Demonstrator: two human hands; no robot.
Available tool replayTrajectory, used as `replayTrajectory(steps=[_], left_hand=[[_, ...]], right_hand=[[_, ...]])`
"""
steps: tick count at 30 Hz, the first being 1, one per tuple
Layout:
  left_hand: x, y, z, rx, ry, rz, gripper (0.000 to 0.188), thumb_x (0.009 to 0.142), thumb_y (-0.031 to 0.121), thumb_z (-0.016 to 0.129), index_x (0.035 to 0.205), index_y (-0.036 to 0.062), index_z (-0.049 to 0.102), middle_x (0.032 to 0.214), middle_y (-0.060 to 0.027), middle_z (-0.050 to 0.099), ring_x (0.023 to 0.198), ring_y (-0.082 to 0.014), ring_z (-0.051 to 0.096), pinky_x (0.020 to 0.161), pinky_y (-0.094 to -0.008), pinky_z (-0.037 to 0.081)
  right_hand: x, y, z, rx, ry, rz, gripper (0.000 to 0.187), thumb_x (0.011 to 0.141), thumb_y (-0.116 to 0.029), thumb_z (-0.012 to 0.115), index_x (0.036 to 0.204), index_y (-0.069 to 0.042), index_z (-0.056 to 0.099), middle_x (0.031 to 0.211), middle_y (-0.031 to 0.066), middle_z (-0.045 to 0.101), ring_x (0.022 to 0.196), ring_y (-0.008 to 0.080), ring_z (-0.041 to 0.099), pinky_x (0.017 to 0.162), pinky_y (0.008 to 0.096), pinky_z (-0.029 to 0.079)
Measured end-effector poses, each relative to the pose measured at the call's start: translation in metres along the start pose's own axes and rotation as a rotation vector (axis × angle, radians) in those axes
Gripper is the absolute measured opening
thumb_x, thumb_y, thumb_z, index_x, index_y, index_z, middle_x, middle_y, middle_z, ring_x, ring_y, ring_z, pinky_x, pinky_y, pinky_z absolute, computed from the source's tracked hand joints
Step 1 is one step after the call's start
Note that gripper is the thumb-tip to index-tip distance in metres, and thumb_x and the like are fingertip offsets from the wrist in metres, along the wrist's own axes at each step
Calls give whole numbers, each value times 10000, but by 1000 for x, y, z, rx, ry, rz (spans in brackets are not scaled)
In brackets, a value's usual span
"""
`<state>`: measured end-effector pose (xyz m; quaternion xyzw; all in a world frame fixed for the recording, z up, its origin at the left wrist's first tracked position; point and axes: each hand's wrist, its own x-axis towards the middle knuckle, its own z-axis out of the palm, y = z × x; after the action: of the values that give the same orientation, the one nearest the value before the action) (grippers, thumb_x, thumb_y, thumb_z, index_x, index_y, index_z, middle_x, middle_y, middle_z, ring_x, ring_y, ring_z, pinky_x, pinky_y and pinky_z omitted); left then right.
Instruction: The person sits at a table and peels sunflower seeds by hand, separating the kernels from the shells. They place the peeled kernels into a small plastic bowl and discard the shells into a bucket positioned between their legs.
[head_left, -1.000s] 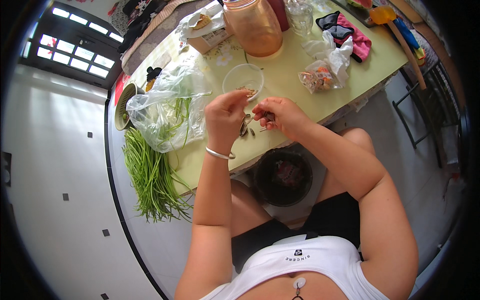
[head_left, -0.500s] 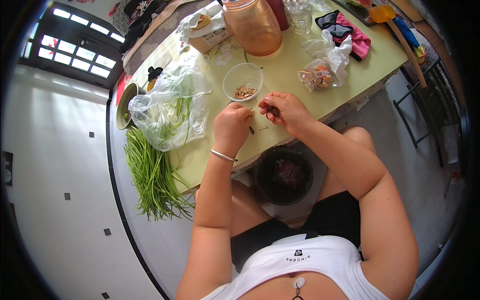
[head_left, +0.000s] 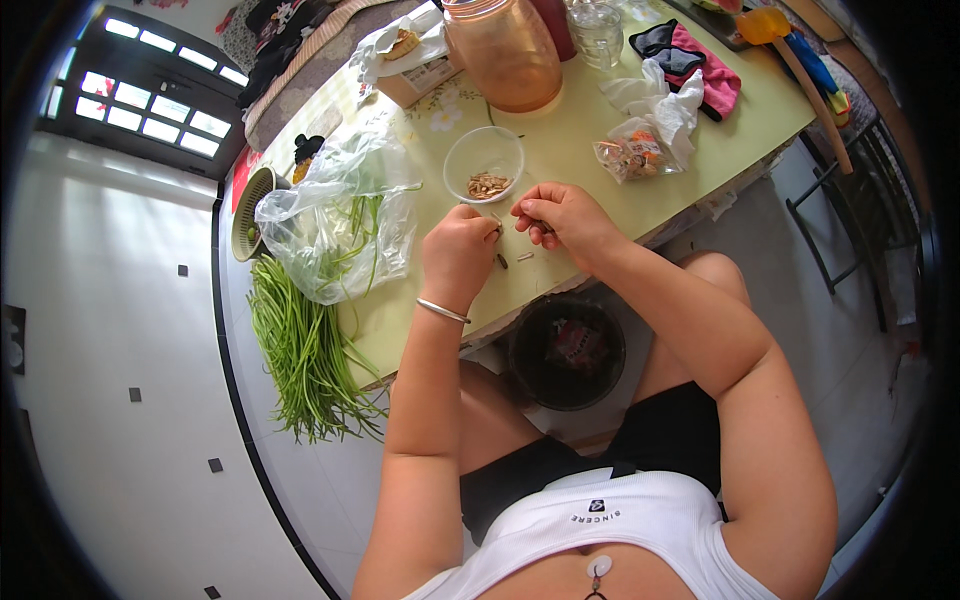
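A clear plastic bowl with a small heap of light-brown, shelled-looking kernels stands just beyond my hands. My left hand, a silver bangle at its wrist, is pinched at the fingertips around a small dark piece, mostly hidden. Beside it, my right hand is closed, with dark seeds partly showing in its curled fingers; thumb and forefinger meet near the bowl's edge. On the table below the fingers lie one dark seed and a pale sliver.
Left of my hands are a translucent plastic bag and long green stalks hanging past the table edge. An amber jar and a box stand at the back. A snack packet lies right; a black bin stands below.
My left fingertips have shifted slightly left. My right hand has moved slightly left and its fingers have curled further over the dark seeds. The bowl appears unchanged.
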<state>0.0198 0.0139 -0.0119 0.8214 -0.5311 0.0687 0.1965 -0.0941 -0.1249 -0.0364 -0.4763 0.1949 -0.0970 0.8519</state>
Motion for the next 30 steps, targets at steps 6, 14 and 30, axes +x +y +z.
replayTrajectory(steps=[6,14,30], left_hand=[[3,2,7,223,-89,14,65,795,152,626,817,94,645,819,-84,620,705,-300,614,615,-399,501],[1,10,-7,-308,138,27,169,782,-14,628,934,48,667,833,-101,623,656,-208,610,590,-308,489],[-5,32,3,-178,315,138,92,765,4,664,840,57,675,737,-113,642,668,-278,628,582,-351,504]], right_hand=[[1,4,-2,-35,-31,8,121,910,-111,530,925,-11,597,780,56,620,605,89,551,508,215,414],[3,7,-2,-58,-97,25,129,884,-108,545,918,-3,612,778,64,622,592,95,551,500,219,418],[-5,14,11,-78,154,-183,127,815,-122,676,786,-6,635,687,10,609,579,60,501,504,223,393]])
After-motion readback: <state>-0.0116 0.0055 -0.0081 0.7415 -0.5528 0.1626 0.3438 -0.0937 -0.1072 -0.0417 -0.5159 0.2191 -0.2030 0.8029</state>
